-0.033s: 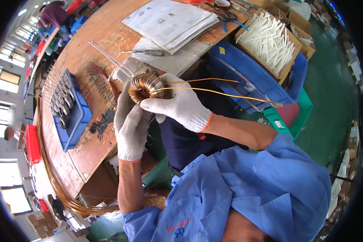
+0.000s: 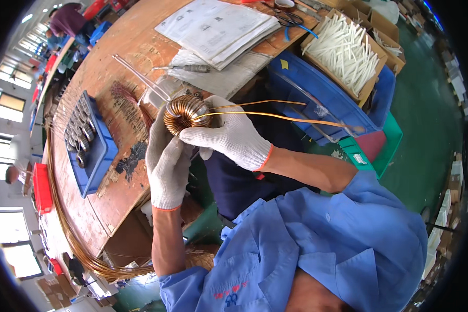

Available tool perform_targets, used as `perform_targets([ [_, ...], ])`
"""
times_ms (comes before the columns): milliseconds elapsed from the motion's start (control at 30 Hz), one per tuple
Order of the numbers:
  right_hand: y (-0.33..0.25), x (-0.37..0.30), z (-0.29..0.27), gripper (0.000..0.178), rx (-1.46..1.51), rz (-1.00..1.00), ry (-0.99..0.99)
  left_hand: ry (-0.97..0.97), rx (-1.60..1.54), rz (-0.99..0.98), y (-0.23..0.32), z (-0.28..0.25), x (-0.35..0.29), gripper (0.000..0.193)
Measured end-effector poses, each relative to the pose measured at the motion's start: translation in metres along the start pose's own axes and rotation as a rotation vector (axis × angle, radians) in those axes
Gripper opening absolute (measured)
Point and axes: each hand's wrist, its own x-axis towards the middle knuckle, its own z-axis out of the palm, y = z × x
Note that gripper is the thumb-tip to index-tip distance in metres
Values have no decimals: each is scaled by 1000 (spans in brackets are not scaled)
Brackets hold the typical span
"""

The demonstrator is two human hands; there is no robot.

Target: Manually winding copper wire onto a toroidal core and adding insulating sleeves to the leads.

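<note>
A ring-shaped coil (image 2: pixel 185 115) of copper-coloured wire is held between my two gloved hands near the table's edge. My left hand (image 2: pixel 166 166), in a white knit glove, closes around its left and lower side. My right hand (image 2: pixel 229 127), gloved alike, grips the right side with its thumb laid along the lower front. Two wire ends (image 2: pixel 275 117) stretch from the coil to the right, past my right hand. Just beyond the coil, two thin pale rods (image 2: pixel 143 78) slant toward it from the upper left. The fingertips behind the coil are hidden.
Left on the worn wooden table (image 2: pixel 101 208) is a blue tray (image 2: pixel 106 151) of wound rings. Papers (image 2: pixel 218 31) and a screwdriver-like tool (image 2: pixel 192 68) lie beyond my hands. At right, a carton of white tubes (image 2: pixel 343 54) rests on a blue bin (image 2: pixel 317 99). Long wire (image 2: pixel 78 236) hangs along the left.
</note>
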Motion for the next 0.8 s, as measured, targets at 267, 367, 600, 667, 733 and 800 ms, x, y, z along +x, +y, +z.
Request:
perform_targets([
  [267, 1, 0, -13, 41, 194, 119, -169, 72, 167, 74, -9, -3, 1, 79],
  [367, 2, -1, -14, 36, 195, 78, -155, 75, 43, 52, -11, -5, 5, 72],
  [600, 3, -1, -19, 28, 263, 136, -149, 75, -8, 66, -10, -6, 8, 76],
  [667, 1, 1, -23, 26, 215, 107, -175, 57, 55, 76, -7, -4, 7, 81],
  [733, -2, 3, -27, 27, 332, 162, -188, 31, 18, 85, -3, -2, 3, 84],
  [800, -5, 5, -29, 30, 360, 194, -154, 11, 269, 89, 2, 2, -3, 85],
])
